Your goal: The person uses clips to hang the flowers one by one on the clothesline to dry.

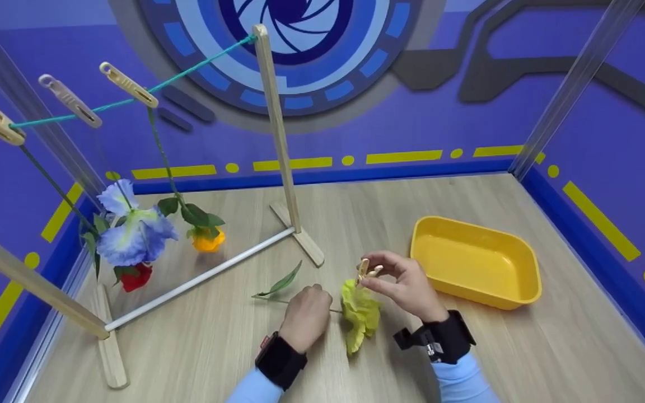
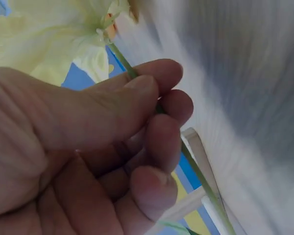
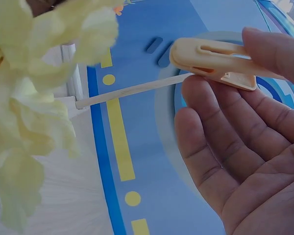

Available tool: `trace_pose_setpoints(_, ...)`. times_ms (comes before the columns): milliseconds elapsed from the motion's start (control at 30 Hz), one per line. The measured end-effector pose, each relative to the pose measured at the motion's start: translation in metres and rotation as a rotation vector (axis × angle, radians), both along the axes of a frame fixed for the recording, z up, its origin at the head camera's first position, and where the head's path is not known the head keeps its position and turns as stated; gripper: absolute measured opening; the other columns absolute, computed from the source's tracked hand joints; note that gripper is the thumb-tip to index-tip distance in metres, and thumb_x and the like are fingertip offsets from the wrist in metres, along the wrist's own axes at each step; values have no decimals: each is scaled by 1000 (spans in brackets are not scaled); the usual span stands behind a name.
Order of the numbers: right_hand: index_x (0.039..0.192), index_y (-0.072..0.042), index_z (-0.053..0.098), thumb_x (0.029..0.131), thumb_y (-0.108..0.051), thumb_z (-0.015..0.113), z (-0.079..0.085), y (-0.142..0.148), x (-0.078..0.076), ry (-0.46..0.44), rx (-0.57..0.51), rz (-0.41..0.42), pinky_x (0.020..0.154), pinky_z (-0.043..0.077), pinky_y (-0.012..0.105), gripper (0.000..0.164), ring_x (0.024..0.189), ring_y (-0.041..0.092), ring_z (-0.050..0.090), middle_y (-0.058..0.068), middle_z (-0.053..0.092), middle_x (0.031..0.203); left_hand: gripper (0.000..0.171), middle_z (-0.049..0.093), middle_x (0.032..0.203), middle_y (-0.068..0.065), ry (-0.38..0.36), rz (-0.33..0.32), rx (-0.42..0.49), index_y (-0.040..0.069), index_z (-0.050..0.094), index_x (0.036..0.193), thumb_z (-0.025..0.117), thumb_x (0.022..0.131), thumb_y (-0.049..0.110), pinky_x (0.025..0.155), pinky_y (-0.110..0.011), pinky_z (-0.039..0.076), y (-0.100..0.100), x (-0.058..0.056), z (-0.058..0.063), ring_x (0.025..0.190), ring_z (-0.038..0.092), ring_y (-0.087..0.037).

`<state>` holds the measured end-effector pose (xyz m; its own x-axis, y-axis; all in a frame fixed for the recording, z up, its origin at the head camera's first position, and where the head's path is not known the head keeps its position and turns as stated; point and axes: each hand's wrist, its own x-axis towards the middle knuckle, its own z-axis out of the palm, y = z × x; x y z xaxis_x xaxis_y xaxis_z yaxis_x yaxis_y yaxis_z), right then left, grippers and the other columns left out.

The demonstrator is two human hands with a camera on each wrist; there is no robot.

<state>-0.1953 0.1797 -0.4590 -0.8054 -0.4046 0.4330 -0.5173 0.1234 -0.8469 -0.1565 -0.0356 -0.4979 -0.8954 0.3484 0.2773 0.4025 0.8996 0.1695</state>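
Observation:
My left hand (image 1: 307, 316) pinches the thin green stem (image 2: 201, 174) of a yellow artificial flower (image 1: 359, 310) between thumb and fingers, low over the table. The bloom points right and a green leaf (image 1: 282, 281) sticks out on the left. Just above and right of the bloom, my right hand (image 1: 406, 282) holds a beige plastic clothespin (image 3: 210, 61) between thumb and fingers. The clothespin is apart from the flower. On a teal cord (image 1: 202, 64), three clothespins hang flowers head down: a blue one (image 1: 138, 235), an orange one (image 1: 209, 239) and a red one (image 1: 135, 277).
A yellow plastic tub (image 1: 476, 263) stands right of my right hand. The cord runs to a wooden post (image 1: 277, 129) on a foot, and a white rod (image 1: 199, 280) joins the stand's two sides low down. Blue patterned walls enclose the wooden table (image 1: 188, 358).

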Motion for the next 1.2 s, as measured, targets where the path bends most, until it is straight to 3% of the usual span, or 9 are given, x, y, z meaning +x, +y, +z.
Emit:
trace_pose_setpoints(233,117,7,69,88,6,76,0,0,0,-4,-8,11,82,57,24,30,92,11,69,20,74,103,20,60,71,-8,-92,-67,18,5,71,77,64,86,-11,53,-32,50,4,-1,-4,62,61,-22)
trace_pose_setpoints(500,117,7,69,88,5,76,1,0,0,-11,-3,7,82,57,24,30,92,9,69,19,74,102,19,58,78,-9,-108,-90,21,4,70,82,62,86,-13,55,-34,51,1,-1,-3,65,61,-24)
trace_pose_setpoints(667,116,8,69,87,5,77,1,0,0,-16,5,2,81,57,24,31,92,9,69,18,74,102,17,57,83,-9,-118,-111,14,2,71,89,63,87,-12,58,-34,51,-1,6,7,69,61,-23)
trace_pose_setpoints(900,117,5,69,88,6,77,1,0,-1,-7,0,16,82,57,24,31,92,9,69,19,74,102,19,60,85,-6,-159,-160,28,3,72,94,65,86,-12,63,-31,52,-10,21,29,75,61,-19)
trace_pose_setpoints(1067,117,8,68,88,5,76,1,0,0,1,6,12,82,57,23,30,91,9,68,18,74,102,16,62,80,-2,-278,-186,53,5,73,88,71,83,-9,62,-27,50,-30,26,41,73,61,-14)
trace_pose_setpoints(1200,116,8,68,88,5,77,0,1,0,-3,8,5,82,57,23,30,92,9,68,17,74,102,13,64,76,-1,-335,-129,89,7,71,79,77,82,-5,62,-29,49,-53,24,45,70,60,-15)
